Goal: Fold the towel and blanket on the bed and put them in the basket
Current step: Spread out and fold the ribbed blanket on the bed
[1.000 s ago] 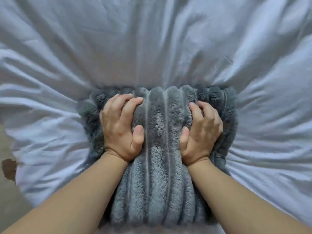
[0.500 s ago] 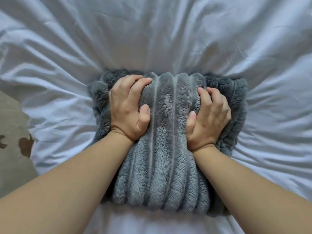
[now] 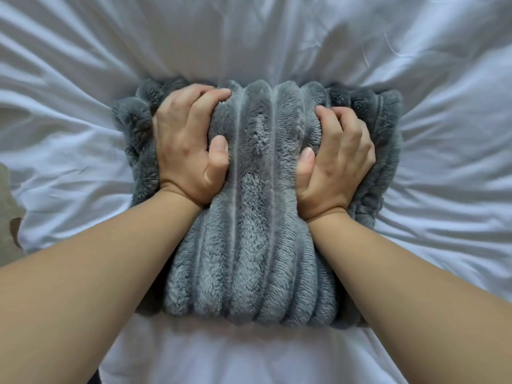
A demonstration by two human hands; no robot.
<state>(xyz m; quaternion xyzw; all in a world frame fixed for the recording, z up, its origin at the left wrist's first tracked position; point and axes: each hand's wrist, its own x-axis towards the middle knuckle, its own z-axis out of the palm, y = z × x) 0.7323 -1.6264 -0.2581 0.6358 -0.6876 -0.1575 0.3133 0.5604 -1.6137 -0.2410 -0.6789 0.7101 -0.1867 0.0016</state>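
One grey ribbed blanket (image 3: pixel 255 231), folded; our left hand (image 3: pixel 185 145) and right hand (image 3: pixel 335 162) clutch it, fingers (image 3: pixel 210 102) dug in; basket, towel unseen.

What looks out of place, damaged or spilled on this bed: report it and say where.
Nothing spilled or damaged. The folded grey blanket is squeezed narrow mid-length where the left hand and right hand grip it; the white sheet is creased around it. A dark floor patch at the left edge is unclear.
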